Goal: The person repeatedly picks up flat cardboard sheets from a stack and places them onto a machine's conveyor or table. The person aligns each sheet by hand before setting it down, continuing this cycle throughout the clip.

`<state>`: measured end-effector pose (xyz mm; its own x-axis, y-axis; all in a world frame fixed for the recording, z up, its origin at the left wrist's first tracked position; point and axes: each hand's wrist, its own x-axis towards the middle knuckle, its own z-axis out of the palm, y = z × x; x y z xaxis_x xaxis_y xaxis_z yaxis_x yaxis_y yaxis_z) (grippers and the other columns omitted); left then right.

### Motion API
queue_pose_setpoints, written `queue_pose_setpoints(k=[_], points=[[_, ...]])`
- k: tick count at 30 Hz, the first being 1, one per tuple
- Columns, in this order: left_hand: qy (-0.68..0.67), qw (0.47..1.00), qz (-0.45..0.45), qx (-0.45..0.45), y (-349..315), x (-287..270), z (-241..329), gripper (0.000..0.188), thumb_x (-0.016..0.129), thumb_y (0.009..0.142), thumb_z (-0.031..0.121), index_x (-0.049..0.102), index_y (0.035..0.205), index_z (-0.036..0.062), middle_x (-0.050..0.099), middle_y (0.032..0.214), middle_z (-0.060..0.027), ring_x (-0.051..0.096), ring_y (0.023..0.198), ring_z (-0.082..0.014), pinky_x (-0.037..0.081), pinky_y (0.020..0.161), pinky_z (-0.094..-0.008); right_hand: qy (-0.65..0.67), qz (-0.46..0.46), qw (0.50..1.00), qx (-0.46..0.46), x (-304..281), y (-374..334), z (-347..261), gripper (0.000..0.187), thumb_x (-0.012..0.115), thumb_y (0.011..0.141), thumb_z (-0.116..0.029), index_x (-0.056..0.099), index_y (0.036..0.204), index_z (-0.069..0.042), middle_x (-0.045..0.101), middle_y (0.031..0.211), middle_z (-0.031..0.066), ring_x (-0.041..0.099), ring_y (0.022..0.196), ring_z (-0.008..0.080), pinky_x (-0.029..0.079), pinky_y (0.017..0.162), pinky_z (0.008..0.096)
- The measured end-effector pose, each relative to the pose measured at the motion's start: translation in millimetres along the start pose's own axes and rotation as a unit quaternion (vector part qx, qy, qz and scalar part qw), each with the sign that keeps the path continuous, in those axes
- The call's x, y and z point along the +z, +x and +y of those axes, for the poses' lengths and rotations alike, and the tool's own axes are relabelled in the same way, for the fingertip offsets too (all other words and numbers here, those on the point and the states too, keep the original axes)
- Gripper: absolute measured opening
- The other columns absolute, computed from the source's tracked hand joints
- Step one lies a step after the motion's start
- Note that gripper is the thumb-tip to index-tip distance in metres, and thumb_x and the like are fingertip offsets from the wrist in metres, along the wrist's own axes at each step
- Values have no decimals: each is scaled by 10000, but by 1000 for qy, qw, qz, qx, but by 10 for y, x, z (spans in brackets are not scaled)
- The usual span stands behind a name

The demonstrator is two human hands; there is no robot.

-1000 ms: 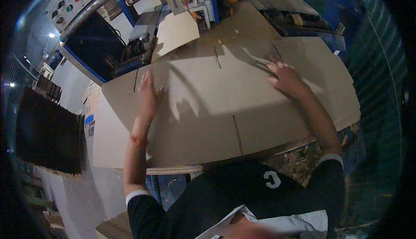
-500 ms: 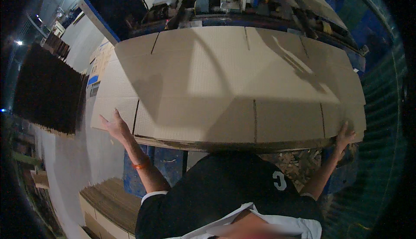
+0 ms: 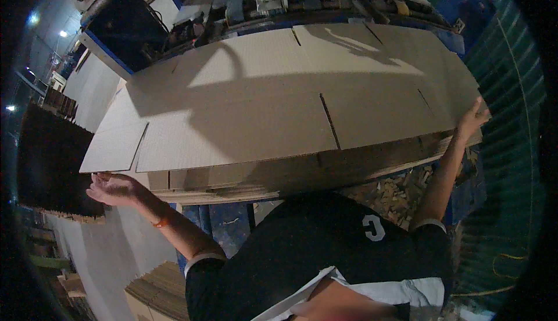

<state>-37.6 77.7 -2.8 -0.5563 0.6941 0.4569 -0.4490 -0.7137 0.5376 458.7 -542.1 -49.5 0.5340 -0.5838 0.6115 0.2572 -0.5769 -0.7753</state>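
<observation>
A wide, flat cardboard sheet (image 3: 256,111), slotted along its long sides, lies slanted in front of me, its near edge lifted off the stack of cardboard sheets (image 3: 244,182) below. My left hand (image 3: 113,189), palm turned up, holds the sheet's near left corner; its fingertips are partly hidden under the edge. At the far right end, my right hand (image 3: 474,118) grips the sheet's short edge, fingers on top and along the side. An orange band circles my left wrist.
A blue machine with rollers (image 3: 232,7) stands beyond the sheet. At the left are a dark stack of cardboard (image 3: 52,158) and, lower, another cardboard stack (image 3: 160,286). Cardboard scraps (image 3: 395,190) lie below at the right, beside a green corrugated wall (image 3: 511,146).
The top sheet has risen at its near side and shifted left, baring the stack under it. My left hand has moved left and under the corner; my right hand has moved farther away.
</observation>
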Motion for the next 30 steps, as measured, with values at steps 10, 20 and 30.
queue_pose_setpoints(k=[10, 20, 30], points=[[121, 954, -164, -218, -48, -412, -161, 323, 546, 815, 202, 529, 1011, -55, 565, 998, -128, 561, 920, -255, 460, 835, -359, 410, -134, 897, 96, -555, 109, -851, 604, 473, 804, 25, 260, 1368, 7, 454, 1289, 152, 463, 1142, 264, 371, 960, 373], [249, 728, -633, -83, -1488, -190, 643, 442, 477, 749, -94, 547, 1173, 11, 532, 1229, -189, 494, 1169, -290, 353, 995, -400, 95, -586, 651, -472, -1114, -1492, -1071, 268, 612, 743, 8, 621, 1002, -63, 619, 1101, 108, 558, 1091, 272, 408, 968, 443], [323, 466, -816, 115, -1646, 238, 567, 535, 571, 708, -27, 547, 1220, 128, 430, 1347, -134, 373, 1268, -324, 261, 1058, -466, 99, -667, 593, -440, -692, -1425, -990, 523, 641, 726, -197, 520, 1231, -131, 433, 1351, 75, 381, 1260, 311, 291, 1046, 465]])
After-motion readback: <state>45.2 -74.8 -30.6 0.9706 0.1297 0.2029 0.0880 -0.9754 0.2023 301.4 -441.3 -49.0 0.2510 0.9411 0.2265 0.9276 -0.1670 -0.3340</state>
